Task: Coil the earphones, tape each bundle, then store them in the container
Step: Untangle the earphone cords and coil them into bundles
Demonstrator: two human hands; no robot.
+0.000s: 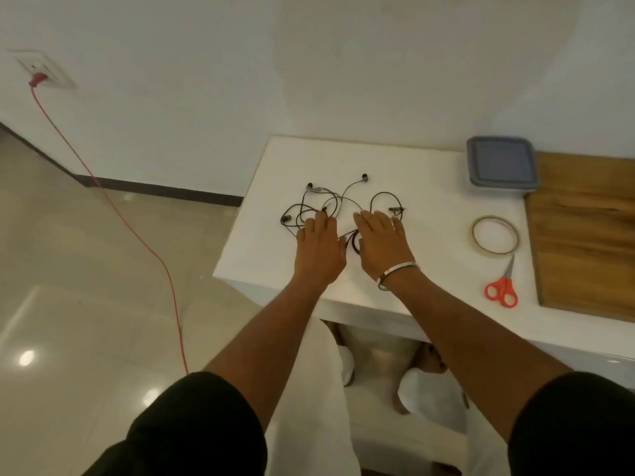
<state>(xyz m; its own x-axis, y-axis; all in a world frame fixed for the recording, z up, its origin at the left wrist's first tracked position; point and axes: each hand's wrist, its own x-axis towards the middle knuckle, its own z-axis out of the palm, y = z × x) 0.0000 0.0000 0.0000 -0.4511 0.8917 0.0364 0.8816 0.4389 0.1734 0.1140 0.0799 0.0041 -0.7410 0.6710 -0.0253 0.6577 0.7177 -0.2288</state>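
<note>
A loose tangle of black earphones (338,202) lies spread on the white table (429,214). My left hand (319,245) rests palm down on the tangle's near left part, fingers together over the wires. My right hand (381,240), a metal bangle on its wrist, lies flat and spread over the near right loops. Neither hand visibly grips a wire. A roll of clear tape (495,234) lies flat to the right. At the back right stands a clear container with a grey-blue lid (501,164), shut.
Red-handled scissors (502,289) lie near the table's front, below the tape. A wooden board (584,231) covers the table's right side. A red cable (113,207) runs from a wall socket across the floor at left. My feet show under the table.
</note>
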